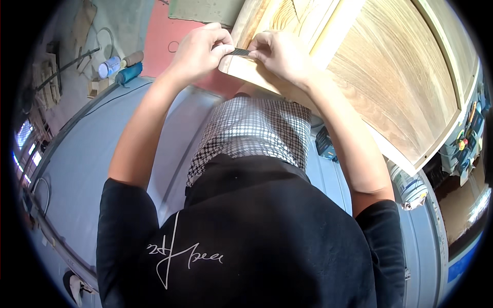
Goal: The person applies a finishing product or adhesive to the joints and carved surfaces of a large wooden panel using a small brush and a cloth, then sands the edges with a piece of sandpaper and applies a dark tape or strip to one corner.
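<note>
A narrow dark strip, which looks like sandpaper, stretches between my two hands across the rounded end of a pale wooden frame. My left hand pinches its left end, fingers curled in. At its right end, my right hand closes thumb and fingers on it, the wrist over the wood. The strip lies against the wood's upper edge. Beyond my right hand the frame carries a large grained wooden panel with a curved border.
A pink board lies under the frame's left side. Bottles and a roll-like teal object stand at the far left, near a thin dark cable. A white tub is below the panel at right, with tools hanging beyond it.
</note>
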